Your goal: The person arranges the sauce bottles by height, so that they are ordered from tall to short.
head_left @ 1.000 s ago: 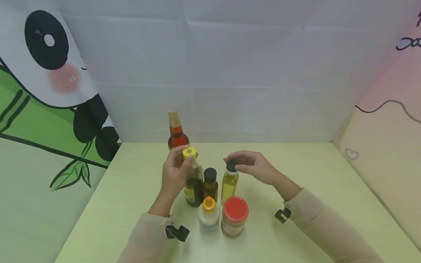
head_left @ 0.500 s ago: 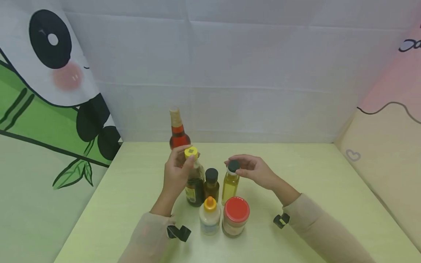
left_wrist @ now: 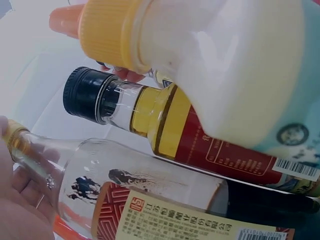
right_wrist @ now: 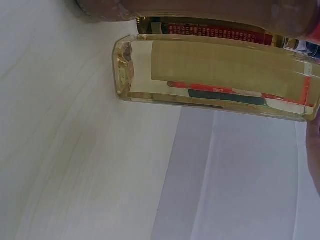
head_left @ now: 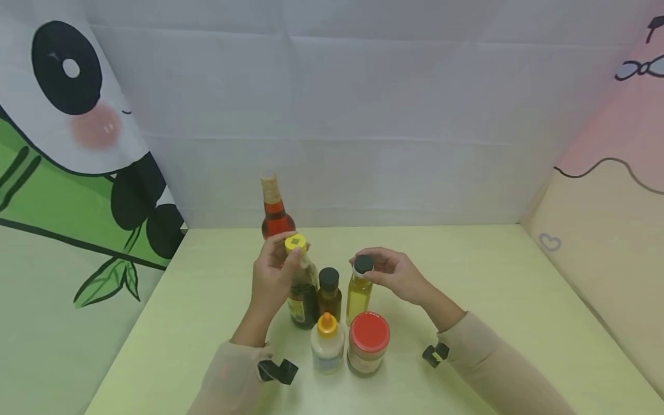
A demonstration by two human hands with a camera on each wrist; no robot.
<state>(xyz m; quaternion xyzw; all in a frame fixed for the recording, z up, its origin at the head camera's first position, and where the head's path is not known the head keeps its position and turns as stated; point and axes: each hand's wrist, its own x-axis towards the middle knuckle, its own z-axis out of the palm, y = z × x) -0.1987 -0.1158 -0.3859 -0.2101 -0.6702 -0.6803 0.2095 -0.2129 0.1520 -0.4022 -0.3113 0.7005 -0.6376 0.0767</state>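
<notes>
In the head view my left hand (head_left: pixel 271 282) grips the yellow-capped neck of a dark sauce bottle (head_left: pixel 304 304). That bottle's clear upper glass (left_wrist: pixel 145 165) and patterned label show in the left wrist view. Thumb and fingers of my right hand (head_left: pixel 402 279) pinch the top of a slim yellow oil bottle (head_left: pixel 358 298), at its dark green cap. The oil bottle's faceted base (right_wrist: pixel 123 72) is seen in the right wrist view. Between the two held bottles stands a small brown bottle (head_left: pixel 329 300) with a black cap.
A white squeeze bottle (head_left: pixel 328 349) with an orange tip and a red-lidded jar (head_left: pixel 368 346) stand in front, close together. Behind my left hand rises a tall red bottle (head_left: pixel 276 222). White cloth (head_left: pixel 415 115) backs the pale table (head_left: pixel 467 271).
My right hand has lowered a little around the oil bottle's cap. My left hand keeps its hold on the sauce bottle. The head view has shifted slightly.
</notes>
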